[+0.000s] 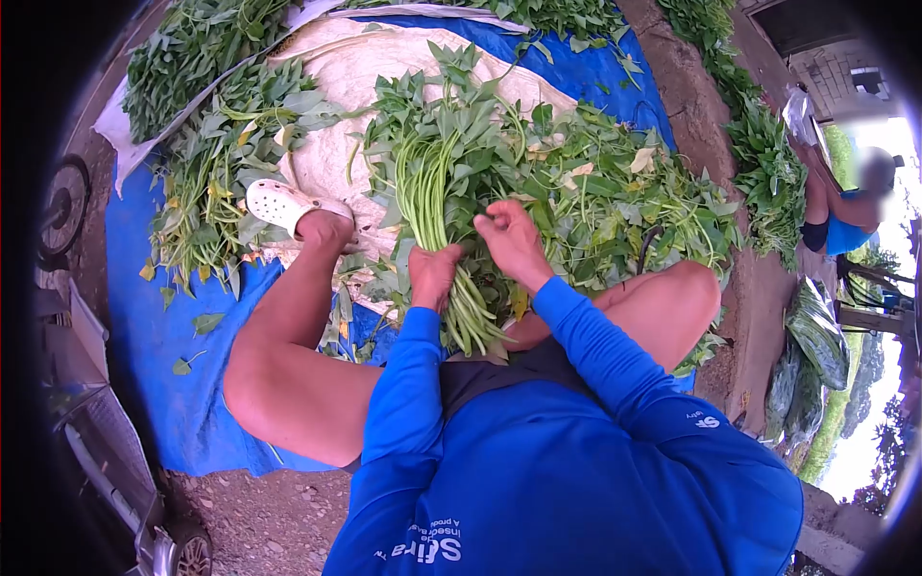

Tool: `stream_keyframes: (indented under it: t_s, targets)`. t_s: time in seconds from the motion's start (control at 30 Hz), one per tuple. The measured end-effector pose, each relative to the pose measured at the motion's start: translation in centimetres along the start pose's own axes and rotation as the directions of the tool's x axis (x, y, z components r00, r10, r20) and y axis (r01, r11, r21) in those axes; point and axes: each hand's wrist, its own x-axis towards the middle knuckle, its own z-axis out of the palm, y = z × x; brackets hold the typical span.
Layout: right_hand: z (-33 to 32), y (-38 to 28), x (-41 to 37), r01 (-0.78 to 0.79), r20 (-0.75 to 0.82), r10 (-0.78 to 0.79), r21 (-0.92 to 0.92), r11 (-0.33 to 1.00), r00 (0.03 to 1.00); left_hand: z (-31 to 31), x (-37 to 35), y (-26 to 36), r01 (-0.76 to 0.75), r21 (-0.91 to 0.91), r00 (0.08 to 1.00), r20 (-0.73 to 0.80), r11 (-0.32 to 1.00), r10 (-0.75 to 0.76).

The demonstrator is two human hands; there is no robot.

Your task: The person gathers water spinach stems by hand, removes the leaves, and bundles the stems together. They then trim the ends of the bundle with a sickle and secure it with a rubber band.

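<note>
My left hand [432, 276] is wrapped round a thick bunch of leafy greens [423, 192], which looks like water spinach. Its long pale-green stems run through my fist, with the leaves pointing away from me and the cut ends near my lap. Just right of the bunch is my right hand [514, 247], its fingers curled and thumb close to the forefinger. Whatever it may hold is too small to make out. Loose greens [615, 202] lie heaped beyond and to the right of it, some leaves yellowed.
A pale sack cloth [331, 58] and a blue tarp [154, 384] cover the ground. More greens [197, 67] are piled at the upper left. My foot wears a white clog [279, 206]. A wheeled vehicle [182, 547] stands lower left; another person [850, 206] sits far right.
</note>
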Motion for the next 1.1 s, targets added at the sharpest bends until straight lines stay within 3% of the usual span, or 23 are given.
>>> stream_keyframes:
  t_s: [0.03, 0.1, 0.2, 0.27, 0.33, 0.37, 0.4, 0.47, 0.53, 0.57, 0.6, 0.63, 0.67, 0.73, 0.83, 0.93, 0.97, 1.03, 1.1]
  targets:
    - [-0.4, -2.4, 2.3, -0.067, -0.048, 0.088, 0.336, 0.939, 0.995, -0.4, -0.4, 1.3, -0.017, -0.011, 0.995, 0.099, 1.000, 0.018]
    - [0.5, -2.0, 8.8, 0.010, -0.116, 0.086, 0.652, 0.758, 0.989, -0.7, -1.8, 4.0, 0.015, 0.025, 0.980, 0.198, 1.000, -0.020]
    - [2.5, -1.6, 16.9, 0.197, -0.258, -0.027, 0.661, 0.724, 0.966, -1.1, -4.4, 8.3, 0.066, 0.031, 0.870, 0.488, 0.997, -0.073]
    - [3.3, -2.6, 18.2, -0.212, 0.188, 0.103, 0.778, 0.591, 0.977, -1.4, -3.4, 7.8, 0.098, 0.066, 0.817, 0.565, 0.993, -0.118]
    - [4.4, -3.8, 19.0, -0.424, 0.541, -0.001, 0.660, 0.620, 0.841, -1.7, -4.0, 8.4, 0.222, 0.012, 0.781, 0.597, 0.975, -0.185]
    - [3.9, -4.3, 19.6, -0.488, 0.670, -0.052, 0.590, 0.644, 0.740, -2.1, -3.9, 7.9, 0.221, -0.028, 0.805, 0.569, 0.975, -0.166]
    - [2.4, -5.7, 19.4, -0.507, 0.693, -0.059, 0.579, 0.638, 0.718, -2.7, -3.7, 7.8, 0.225, -0.060, 0.852, 0.496, 0.973, -0.167]
    - [-1.0, -5.8, 20.8, -0.375, 0.465, -0.045, 0.764, 0.525, 0.884, -4.2, -2.8, 8.3, 0.221, -0.121, 0.925, 0.339, 0.968, -0.169]
    - [-3.5, -2.0, 22.8, -0.263, 0.184, 0.205, 0.836, 0.482, 0.961, -5.4, -1.5, 9.3, 0.113, -0.198, 0.984, 0.156, 0.974, -0.082]
    - [-3.2, 2.9, 23.7, -0.149, 0.000, 0.168, 0.460, 0.875, 0.986, -5.9, -1.0, 9.7, 0.034, -0.179, 0.995, 0.098, 0.983, -0.016]
    - [-2.4, 6.4, 22.9, -0.116, -0.035, 0.121, 0.133, 0.984, 0.992, -6.1, -0.7, 10.2, -0.045, -0.155, 0.998, 0.046, 0.987, 0.053]
    - [-1.5, 9.8, 22.0, -0.087, -0.070, 0.074, -0.213, 0.973, 0.995, -4.7, -1.9, 11.9, -0.095, -0.198, 0.995, -0.035, 0.976, 0.090]
    - [-0.7, 11.0, 18.4, -0.108, -0.005, 0.114, -0.350, 0.930, 0.993, -4.4, -1.6, 12.1, -0.113, -0.200, 0.993, -0.054, 0.973, 0.104]
    - [0.6, 11.7, 13.1, -0.144, 0.107, 0.203, -0.406, 0.903, 0.973, -4.4, -1.2, 12.0, -0.148, -0.204, 0.986, -0.101, 0.968, 0.130]
    - [2.4, 12.8, 9.8, -0.142, 0.016, 0.146, -0.160, 0.977, 0.989, -4.1, -1.1, 11.3, -0.152, -0.242, 0.985, -0.115, 0.958, 0.128]
    - [1.9, 12.3, 10.2, -0.115, -0.009, 0.115, -0.165, 0.980, 0.993, -4.3, -1.1, 11.0, -0.083, -0.269, 0.995, -0.079, 0.960, 0.063]
    - [1.6, 11.7, 10.7, -0.193, -0.018, 0.194, 0.035, 0.981, 0.981, -4.4, -0.7, 10.5, -0.078, -0.265, 0.996, -0.068, 0.961, 0.062]
    - [0.4, 10.0, 11.2, -0.320, 0.008, 0.349, 0.424, 0.848, 0.937, -4.0, -0.8, 10.3, -0.075, -0.239, 0.996, -0.057, 0.968, 0.064]
    - [-1.5, 8.6, 11.2, -0.343, -0.066, 0.441, 0.530, 0.775, 0.895, -3.7, -0.5, 9.6, -0.067, -0.203, 0.998, -0.030, 0.977, 0.062]
